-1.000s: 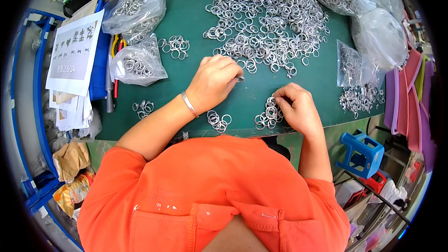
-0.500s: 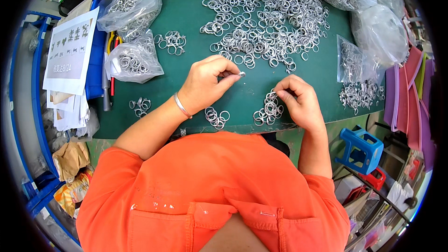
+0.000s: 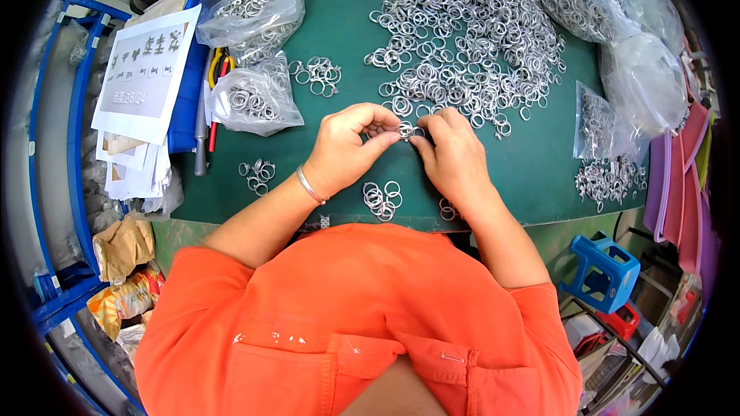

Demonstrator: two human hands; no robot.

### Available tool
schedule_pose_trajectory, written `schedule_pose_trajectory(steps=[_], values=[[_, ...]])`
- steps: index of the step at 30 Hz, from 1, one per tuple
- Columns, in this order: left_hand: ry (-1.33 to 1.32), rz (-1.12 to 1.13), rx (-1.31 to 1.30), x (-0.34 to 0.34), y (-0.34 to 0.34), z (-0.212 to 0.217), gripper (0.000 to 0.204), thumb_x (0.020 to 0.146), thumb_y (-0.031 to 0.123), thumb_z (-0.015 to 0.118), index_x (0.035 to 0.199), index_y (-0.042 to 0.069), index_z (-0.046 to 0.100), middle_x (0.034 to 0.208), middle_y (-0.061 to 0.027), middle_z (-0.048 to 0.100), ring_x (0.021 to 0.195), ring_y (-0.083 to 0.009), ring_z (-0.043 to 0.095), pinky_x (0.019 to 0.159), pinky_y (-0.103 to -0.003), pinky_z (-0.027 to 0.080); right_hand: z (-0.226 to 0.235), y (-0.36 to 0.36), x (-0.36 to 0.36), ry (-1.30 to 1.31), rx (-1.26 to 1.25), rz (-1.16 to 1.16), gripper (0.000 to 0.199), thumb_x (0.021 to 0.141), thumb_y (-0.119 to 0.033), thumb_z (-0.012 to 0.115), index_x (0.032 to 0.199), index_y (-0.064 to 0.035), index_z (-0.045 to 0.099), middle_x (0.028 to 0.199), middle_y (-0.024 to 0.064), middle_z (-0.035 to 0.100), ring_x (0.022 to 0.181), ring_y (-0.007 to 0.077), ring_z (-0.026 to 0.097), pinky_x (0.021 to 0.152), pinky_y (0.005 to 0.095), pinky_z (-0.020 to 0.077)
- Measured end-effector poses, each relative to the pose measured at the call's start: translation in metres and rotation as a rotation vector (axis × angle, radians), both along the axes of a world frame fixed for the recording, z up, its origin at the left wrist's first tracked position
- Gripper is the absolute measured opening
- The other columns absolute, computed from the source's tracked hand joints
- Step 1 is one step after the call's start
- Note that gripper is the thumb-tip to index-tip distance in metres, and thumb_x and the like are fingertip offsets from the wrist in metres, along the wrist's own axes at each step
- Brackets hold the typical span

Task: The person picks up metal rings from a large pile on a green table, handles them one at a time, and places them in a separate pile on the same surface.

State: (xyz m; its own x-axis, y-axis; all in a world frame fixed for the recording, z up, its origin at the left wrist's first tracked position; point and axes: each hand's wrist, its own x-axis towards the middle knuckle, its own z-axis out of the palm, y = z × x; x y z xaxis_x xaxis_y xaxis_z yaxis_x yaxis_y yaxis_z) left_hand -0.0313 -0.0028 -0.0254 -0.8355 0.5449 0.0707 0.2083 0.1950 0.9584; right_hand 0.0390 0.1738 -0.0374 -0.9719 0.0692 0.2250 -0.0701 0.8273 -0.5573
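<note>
My left hand (image 3: 343, 146) and my right hand (image 3: 456, 156) meet over the table just below the big heap of silver-grey metal rings (image 3: 478, 54). Small metal rings (image 3: 406, 132) show between the fingertips, one pinched in each hand; whether they are joined is too small to tell. A little cluster of rings (image 3: 383, 200) lies near the table's front edge, between my forearms. Another small cluster (image 3: 447, 209) is partly hidden by my right wrist. Further groups of rings sit to the left, one beside my left forearm (image 3: 257, 176) and one farther back (image 3: 317, 75).
Clear bags of rings (image 3: 254, 104) stand at the left of the green table (image 3: 324, 117), by pliers (image 3: 219, 68) and a printed sheet (image 3: 146, 77). On the right are a large plastic bag (image 3: 647, 77) and a pile of small metal parts (image 3: 609, 179). A blue stool (image 3: 605, 271) stands below.
My right hand has moved from the near ring cluster up and left to meet my left hand, bringing a ring. The whole view has shifted slightly.
</note>
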Motion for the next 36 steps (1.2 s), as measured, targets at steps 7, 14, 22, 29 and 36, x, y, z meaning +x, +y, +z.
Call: schedule_pose_trajectory(steps=[7,14,22,29,36], values=[[0.098,-0.032,0.032,0.0,0.001,0.003,0.016,0.08,-0.003,0.071,0.096,-0.001,0.068,0.091,-0.0068,0.067,0.082,-0.0127,0.064,0.073,-0.024,0.053,0.007,0.008,0.005,-0.002,-0.41,0.028,0.024,0.076,-0.003,0.075,0.095,-0.0033,0.06,0.084,0.0089,0.064,0.073,0.0212,0.065,0.064,0.0301,0.0529],[0.064,-0.066,0.071,0.007,0.009,0.007,0.014,0.079,-0.002,0.072,0.093,0.0,0.069,0.091,-0.0074,0.067,0.08,-0.0132,0.065,0.072,-0.024,0.053,0.006,0.005,0.022,0.228,-0.531,-0.007,0.033,0.075,0.001,0.077,0.1,-0.0036,0.056,0.085,0.0059,0.067,0.073,0.0148,0.066,0.065,0.0265,0.0543],[0.055,-0.028,0.113,0.01,0.009,0.002,0.011,0.079,-0.004,0.072,0.088,0.0,0.068,0.09,-0.0079,0.067,0.08,-0.0138,0.065,0.072,-0.025,0.055,0.023,0.013,0.021,0.216,-0.345,0.15,0.02,0.071,0.004,0.074,0.088,-0.0036,0.067,0.087,0.0086,0.066,0.077,0.0255,0.065,0.068,0.0338,0.0535],[0.139,-0.017,0.073,0.006,0.004,0.001,0.011,0.079,-0.005,0.071,0.089,-0.001,0.067,0.092,-0.0077,0.067,0.082,-0.0132,0.066,0.073,-0.025,0.055,0.018,-0.013,0.03,-0.037,-0.476,0.396,0.013,0.078,0.002,0.067,0.091,-0.0016,0.065,0.086,0.0115,0.063,0.079,0.0305,0.063,0.07,0.0377,0.0516],[0.089,-0.03,0.102,0.014,0.007,0.008,0.013,0.081,-0.002,0.071,0.092,-0.001,0.066,0.087,-0.0073,0.068,0.085,-0.0129,0.067,0.071,-0.025,0.055,0.019,-0.001,0.018,0.096,-0.575,0.044,0.015,0.078,0.003,0.071,0.092,-0.0009,0.065,0.085,0.0095,0.065,0.07,0.0184,0.063,0.06,0.0284,0.0494]])
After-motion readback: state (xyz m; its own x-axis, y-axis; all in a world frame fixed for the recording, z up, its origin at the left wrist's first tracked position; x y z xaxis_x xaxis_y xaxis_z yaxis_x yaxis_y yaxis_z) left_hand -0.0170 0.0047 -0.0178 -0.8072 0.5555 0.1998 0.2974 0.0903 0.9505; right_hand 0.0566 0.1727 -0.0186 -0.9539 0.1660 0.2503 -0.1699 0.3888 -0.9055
